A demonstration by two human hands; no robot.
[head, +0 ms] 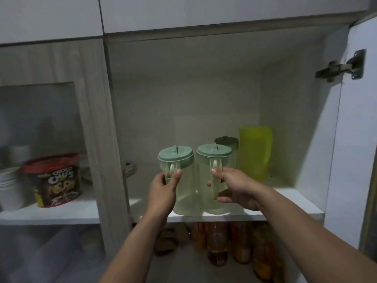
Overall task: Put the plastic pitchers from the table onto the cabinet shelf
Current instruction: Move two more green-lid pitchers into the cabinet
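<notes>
Left hand (163, 185) closed round the handle of the left clear plastic pitcher with pale green lid (180, 180), thumb up near the lid rim. Right hand (230, 186) on the handle of the right clear plastic pitcher with pale green lid (212, 176): thumb over the top of the loop, lower fingers looking loose and partly spread, so whether that grip is firm or easing off is hard to call in this dim light.

Both pitchers upright, side by side and about touching, bases on the front of the white cabinet shelf (295, 203), handles facing out.

They look empty, so light; thin-walled and a little flexible, smooth sides likely slippery. The handle is the sure hold, not the body. Lids appear press-fit; lifting by them risks popping them off.

Behind right: a dark-lidded pitcher (226, 140) and a tall yellow-green translucent plastic container (256, 152), both close. Pushing the pair deeper calls for care not to knock these.

Left compartment: red-lidded chocolate cereal tub (55, 180), stacked white cups (10, 184). Bottles (218, 244) on the shelf below
</notes>
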